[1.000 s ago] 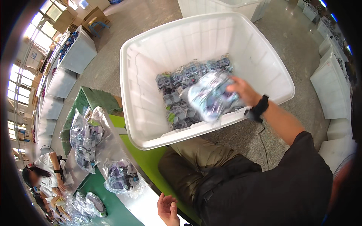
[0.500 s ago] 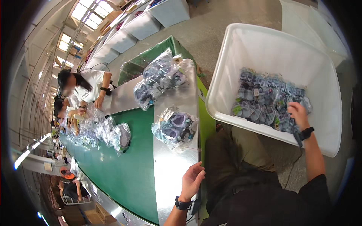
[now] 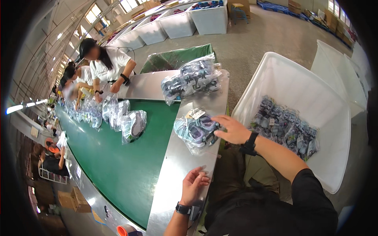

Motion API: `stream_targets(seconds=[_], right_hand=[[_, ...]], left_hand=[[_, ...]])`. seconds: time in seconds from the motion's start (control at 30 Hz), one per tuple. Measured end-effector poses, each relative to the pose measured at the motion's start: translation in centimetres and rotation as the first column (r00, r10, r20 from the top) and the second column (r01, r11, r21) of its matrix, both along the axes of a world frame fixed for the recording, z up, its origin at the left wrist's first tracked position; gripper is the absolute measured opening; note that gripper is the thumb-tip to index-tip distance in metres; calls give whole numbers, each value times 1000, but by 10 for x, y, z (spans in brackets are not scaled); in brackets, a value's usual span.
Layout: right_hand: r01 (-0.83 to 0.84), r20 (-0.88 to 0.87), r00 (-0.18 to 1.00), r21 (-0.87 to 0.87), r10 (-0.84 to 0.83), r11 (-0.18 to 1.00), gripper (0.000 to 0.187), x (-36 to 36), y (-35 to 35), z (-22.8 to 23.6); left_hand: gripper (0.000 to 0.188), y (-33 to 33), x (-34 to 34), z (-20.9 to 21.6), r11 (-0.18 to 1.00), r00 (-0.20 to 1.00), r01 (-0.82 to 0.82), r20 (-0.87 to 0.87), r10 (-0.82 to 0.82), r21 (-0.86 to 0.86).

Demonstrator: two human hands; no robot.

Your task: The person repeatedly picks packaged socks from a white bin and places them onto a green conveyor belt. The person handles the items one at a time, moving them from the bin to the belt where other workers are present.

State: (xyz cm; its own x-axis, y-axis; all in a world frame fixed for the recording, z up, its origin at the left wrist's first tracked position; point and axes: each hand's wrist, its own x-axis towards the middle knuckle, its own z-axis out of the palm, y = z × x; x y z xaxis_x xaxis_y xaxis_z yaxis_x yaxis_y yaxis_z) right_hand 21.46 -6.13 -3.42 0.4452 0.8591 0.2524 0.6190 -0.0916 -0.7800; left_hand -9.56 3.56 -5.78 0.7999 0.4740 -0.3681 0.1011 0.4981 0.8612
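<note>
A clear plastic bag with purple and teal shoes lies on the metal edge of the conveyor table. Over that bag's right side reaches my right hand, fingers stretched out and apart; whether they touch the plastic I cannot tell. My left hand rests by the table's near edge, below the bag, its fingers loosely bent with nothing in them. Farther up, more bagged shoes are heaped at the table's corner. To my right, a white bin holds many bagged shoes.
On the green belt stand several bagged shoes in a row. Beyond them a co-worker handles bags, with others behind. A green-lined container is past the table's end; white bins line the background.
My right hand has left the white bin and come across to the bagged shoes on the table, without a bag in it. My view has swung, shifting the scene.
</note>
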Motion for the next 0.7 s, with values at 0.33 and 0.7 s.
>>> stream_targets(seconds=[0.33, 0.7], right_hand=[[-122, -144, 982, -6, 120, 992, 43, -40, -13, 4], [273, -277, 918, -76, -284, 959, 42, -34, -140, -37]], left_hand=[[73, 97, 48, -4, 776, 971, -101, -107, 213, 623], [81, 92, 96, 15, 924, 989, -111, -54, 141, 367]])
